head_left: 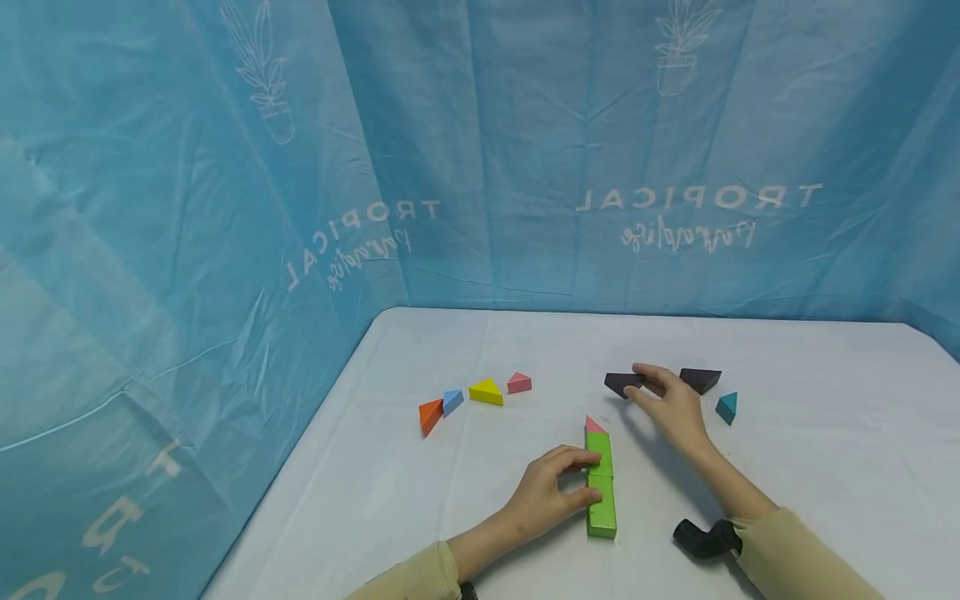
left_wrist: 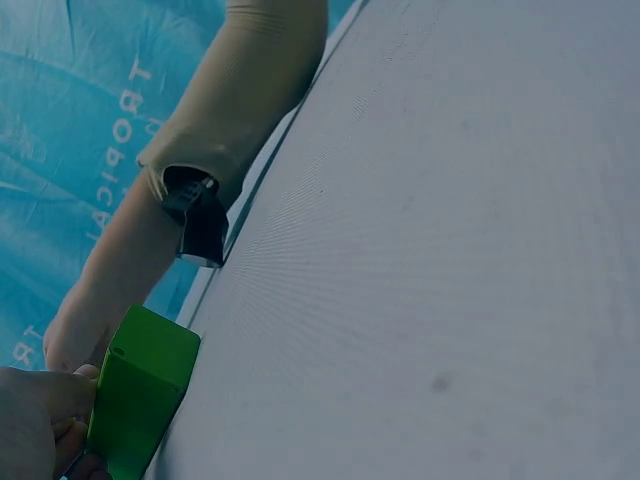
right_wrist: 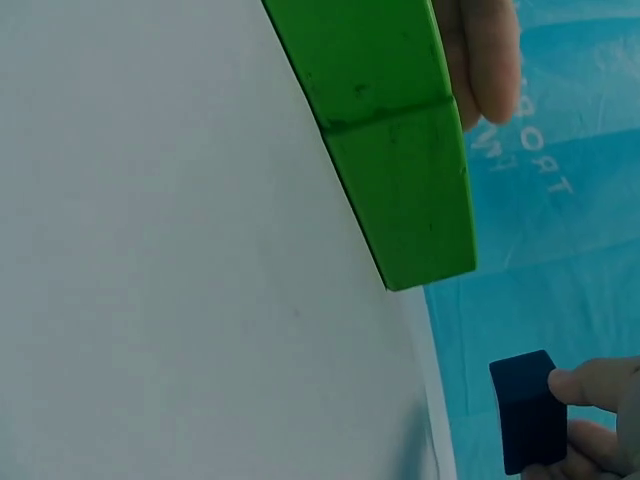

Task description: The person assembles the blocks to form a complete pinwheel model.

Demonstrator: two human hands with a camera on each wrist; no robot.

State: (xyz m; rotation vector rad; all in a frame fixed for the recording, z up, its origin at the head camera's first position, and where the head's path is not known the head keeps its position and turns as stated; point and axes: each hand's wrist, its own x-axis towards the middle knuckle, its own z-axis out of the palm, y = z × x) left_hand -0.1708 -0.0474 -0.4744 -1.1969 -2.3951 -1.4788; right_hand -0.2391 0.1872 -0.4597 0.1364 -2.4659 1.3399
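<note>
Right now we hold a black tapered block (head_left: 617,382) in our right hand (head_left: 675,412), pinched between thumb and fingertips; it looks raised above the white bench (head_left: 375,475), beyond the far end of our row and a little to its right. Our left hand (head_left: 546,487) grips nothing: thumb and fingers stand apart, a fingertip touching the far green block (head_left: 600,443) and the thumb touching the near green block (head_left: 602,515). We see these two blocks lying end to end, with a pink triangular piece (head_left: 593,426) at their far end.

Just right of our right hand lies another dark tapered block (head_left: 701,381), with a small teal block (head_left: 727,407) near it. Over to the left we have an orange triangular block (head_left: 430,415) just beside a blue triangular block (head_left: 452,402), then a yellow triangular block (head_left: 487,392) and a small pink block (head_left: 519,382). Behind the bench we see a blue curtain (head_left: 525,125) with mirrored lettering.
</note>
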